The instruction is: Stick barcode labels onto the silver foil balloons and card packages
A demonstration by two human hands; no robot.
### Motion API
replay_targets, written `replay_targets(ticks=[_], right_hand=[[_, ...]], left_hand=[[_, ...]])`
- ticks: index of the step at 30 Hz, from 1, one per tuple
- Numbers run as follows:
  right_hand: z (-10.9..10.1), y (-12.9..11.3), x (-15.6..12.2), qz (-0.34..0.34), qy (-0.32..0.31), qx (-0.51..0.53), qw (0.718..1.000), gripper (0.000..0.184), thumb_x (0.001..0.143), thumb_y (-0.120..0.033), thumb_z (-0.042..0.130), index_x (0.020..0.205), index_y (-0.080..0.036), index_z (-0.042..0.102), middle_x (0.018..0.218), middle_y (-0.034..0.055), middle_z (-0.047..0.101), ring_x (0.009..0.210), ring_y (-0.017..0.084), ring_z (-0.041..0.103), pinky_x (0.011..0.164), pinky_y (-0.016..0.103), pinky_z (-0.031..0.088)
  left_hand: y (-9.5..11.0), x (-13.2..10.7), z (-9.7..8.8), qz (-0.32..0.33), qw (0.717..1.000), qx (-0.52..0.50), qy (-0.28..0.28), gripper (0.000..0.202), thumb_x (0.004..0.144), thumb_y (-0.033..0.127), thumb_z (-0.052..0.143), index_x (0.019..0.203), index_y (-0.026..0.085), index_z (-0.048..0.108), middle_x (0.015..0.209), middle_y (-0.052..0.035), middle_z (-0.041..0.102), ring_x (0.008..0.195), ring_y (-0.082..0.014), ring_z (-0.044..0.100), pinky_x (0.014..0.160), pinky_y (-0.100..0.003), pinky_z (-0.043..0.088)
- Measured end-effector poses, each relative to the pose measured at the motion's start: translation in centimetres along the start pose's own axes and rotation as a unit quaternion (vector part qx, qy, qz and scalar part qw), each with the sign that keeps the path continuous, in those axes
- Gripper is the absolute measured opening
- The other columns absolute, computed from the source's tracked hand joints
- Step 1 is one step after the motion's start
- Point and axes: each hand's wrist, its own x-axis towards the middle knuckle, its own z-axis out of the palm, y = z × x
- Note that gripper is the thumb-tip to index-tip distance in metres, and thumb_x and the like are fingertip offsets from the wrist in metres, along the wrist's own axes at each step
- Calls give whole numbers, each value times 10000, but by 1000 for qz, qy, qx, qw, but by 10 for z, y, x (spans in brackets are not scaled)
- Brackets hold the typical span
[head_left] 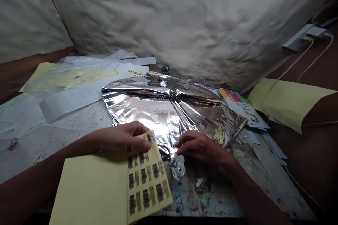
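Note:
My left hand grips a yellowish sheet of barcode labels, thumb on top near its upper edge. Several printed barcodes fill the right part of the sheet; its left part is plain. A shiny silver foil balloon, flat and creased, lies across the table in front of me. My right hand rests at the balloon's near edge with fingers bent and pressed down by its neck. What the fingertips hold, if anything, is hidden. Just below them lies a clear, rounded plastic piece.
Clear plastic bags and papers lie at the back left. Colourful printed cards sit to the right, beside a yellow sheet. A power strip with white cords is on the right wall. Tiny shiny bits dot the near table edge.

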Motion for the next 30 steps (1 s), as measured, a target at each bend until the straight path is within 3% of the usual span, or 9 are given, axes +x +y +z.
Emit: replay_targets(ticks=[4, 8, 12, 15, 17, 19, 23, 26, 30], right_hand=[[5, 7, 3, 73, 82, 87, 990, 86, 858, -187, 620, 837, -196, 703, 847, 32, 671, 799, 164, 635, 749, 292, 505], [6, 8, 7, 129, 148, 175, 965, 59, 800, -211, 659, 755, -172, 654, 788, 15, 637, 739, 155, 609, 678, 265, 481], [4, 8, 14, 177, 144, 255, 940, 254, 761, -370, 732, 693, -160, 607, 716, -1, 607, 665, 135, 565, 616, 242, 444], [4, 6, 19, 223, 120, 310, 916, 351, 688, -439, 793, 696, -154, 589, 677, -14, 605, 601, 118, 545, 560, 224, 424], [4, 4, 21, 237, 117, 320, 910, 383, 642, -451, 823, 695, -149, 593, 668, -14, 612, 587, 113, 545, 550, 219, 424], [5, 3, 22, 244, 117, 320, 908, 383, 626, -450, 832, 699, -144, 613, 670, -9, 626, 588, 113, 549, 546, 217, 426], [3, 9, 22, 269, 96, 337, 897, 354, 634, -435, 824, 709, -129, 662, 647, 5, 642, 535, 106, 538, 504, 216, 403], [0, 18, 23, 265, 82, 366, 888, 361, 654, -447, 811, 737, -120, 683, 642, 9, 640, 545, 106, 537, 533, 225, 412], [2, 21, 25, 251, 114, 372, 887, 324, 691, -418, 800, 759, -144, 643, 694, -3, 634, 617, 113, 553, 576, 223, 420]], left_hand=[[-2, 0, 13, 13, 995, 93, -45, 215, 807, 386, 687, 917, 211, 747, 902, -78, 751, 745, -235, 705, 644, -289, 554], [-4, 2, 30, 145, 965, 217, -19, 146, 822, 299, 665, 913, 229, 756, 1317, -77, 614, 1018, -278, 671, 767, -278, 542], [-7, 5, 42, 234, 926, 295, -20, 168, 857, 216, 599, 957, 228, 733, 1510, -61, 399, 1068, -266, 657, 874, -306, 519], [-12, 7, 47, 295, 899, 323, 21, 178, 856, 178, 587, 985, 209, 705, 1542, -76, 341, 1307, -278, 476, 1051, -330, 410], [-15, 9, 49, 319, 887, 329, 56, 144, 832, 157, 609, 944, 188, 695, 1557, -85, 300, 1380, -283, 373, 1094, -328, 366], [-18, 11, 50, 320, 884, 337, 54, 94, 822, 155, 622, 889, 182, 683, 1563, -83, 288, 1352, -284, 412, 1071, -320, 392], [-22, 14, 53, 286, 889, 359, 3, 69, 845, 166, 602, 864, 192, 663, 1541, -74, 344, 1125, -253, 622, 954, -315, 484], [-22, 14, 54, 279, 887, 367, 24, 69, 843, 150, 597, 860, 190, 651, 1546, -64, 335, 1168, -259, 601, 968, -311, 473], [-21, 14, 54, 267, 887, 373, 46, 68, 847, 142, 590, 835, 181, 644, 1564, -54, 298, 1258, -256, 534, 1013, -292, 441]])
